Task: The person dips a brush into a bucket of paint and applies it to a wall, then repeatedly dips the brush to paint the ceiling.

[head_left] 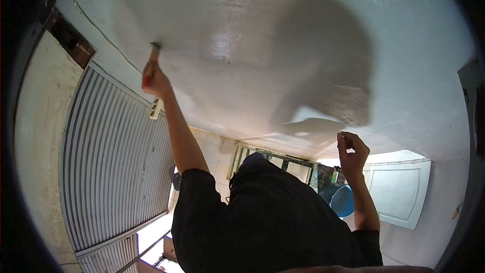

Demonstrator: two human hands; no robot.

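Note:
My left hand is raised to the upper left, its fingers wrapped around a small paintbrush-like tool. Some red shows at the tool's handle, and its dark, slightly blurred tip meets the pale wall. Lower on the right, my right hand is held up near the wall with thumb and fingers bent together. Whether anything is pinched in it cannot be made out. The wall has shiny, wet-looking streaks and a rough, flaking patch above my right hand. Large shadows of my head and arm fall across it.
A cable runs along the wall to a socket strip below my left hand. A ribbed metal shutter stands at the left. Low on the right are a blue bucket and a white panelled door.

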